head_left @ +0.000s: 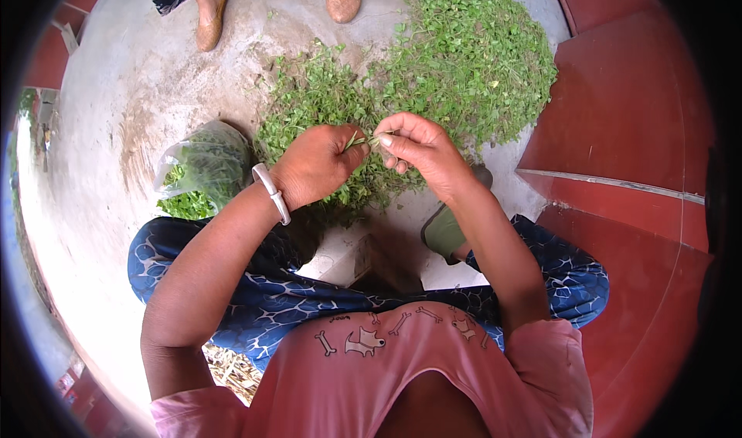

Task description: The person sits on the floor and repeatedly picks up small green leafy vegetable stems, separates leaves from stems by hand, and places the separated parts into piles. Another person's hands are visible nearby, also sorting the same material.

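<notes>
Both my hands meet in front of me, over a spread of leafy green plants [479,59] on the ground. My left hand [321,164], with a pale bangle [272,195] on its wrist, is closed in a pinch on a thin green sprig [357,140]. Fingertips of my right hand [425,151] pinch the same small sprig from the other side. To the left of my left hand stands a clear plastic bag [209,160] holding green leaves, and some leaves [187,205] show at its lower edge.
Red panels [618,106] border the right side. Another person's feet in tan shoes [343,4] are on the concrete floor [139,75] at the far side. My green shoe [444,233] is close to the plants. Dry straw [232,370] lies at the lower left.
</notes>
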Motion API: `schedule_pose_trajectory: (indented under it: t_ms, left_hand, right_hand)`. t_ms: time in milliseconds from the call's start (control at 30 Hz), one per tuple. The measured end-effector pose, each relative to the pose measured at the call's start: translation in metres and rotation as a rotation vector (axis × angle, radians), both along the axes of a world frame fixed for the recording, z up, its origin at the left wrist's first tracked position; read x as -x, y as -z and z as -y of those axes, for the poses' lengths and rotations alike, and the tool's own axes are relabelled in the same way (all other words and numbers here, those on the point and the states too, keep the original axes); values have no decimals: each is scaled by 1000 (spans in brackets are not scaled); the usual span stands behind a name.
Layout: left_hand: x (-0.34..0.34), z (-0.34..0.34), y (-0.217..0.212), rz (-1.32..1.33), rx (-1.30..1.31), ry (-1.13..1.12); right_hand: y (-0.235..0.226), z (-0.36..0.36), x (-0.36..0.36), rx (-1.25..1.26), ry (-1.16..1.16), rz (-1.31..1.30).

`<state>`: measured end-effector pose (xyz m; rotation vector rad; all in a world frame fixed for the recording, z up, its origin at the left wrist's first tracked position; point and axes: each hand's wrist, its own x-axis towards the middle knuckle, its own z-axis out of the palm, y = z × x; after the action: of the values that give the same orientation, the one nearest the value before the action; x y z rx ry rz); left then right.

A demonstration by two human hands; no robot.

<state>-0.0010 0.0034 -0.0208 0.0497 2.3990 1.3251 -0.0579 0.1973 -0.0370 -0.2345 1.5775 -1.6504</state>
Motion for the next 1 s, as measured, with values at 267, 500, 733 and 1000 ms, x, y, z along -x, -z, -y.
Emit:
schedule_pose_trajectory:
  t_ms: [267,500,733,1000]
  left_hand:
    - [3,2,-8,-70,12,-266]
    - [13,24,-32,81,-339,-457]
    - [9,24,-30,46,-404,-436]
    - [12,15,-28,46,-666,-445]
  right_hand:
    - [-5,3,-1,176,-7,44]
    - [64,-8,-24,-112,-367,95]
    - [171,-33,-78,-800,-228,-532]
    - [171,10,-71,-698,-263,-515]
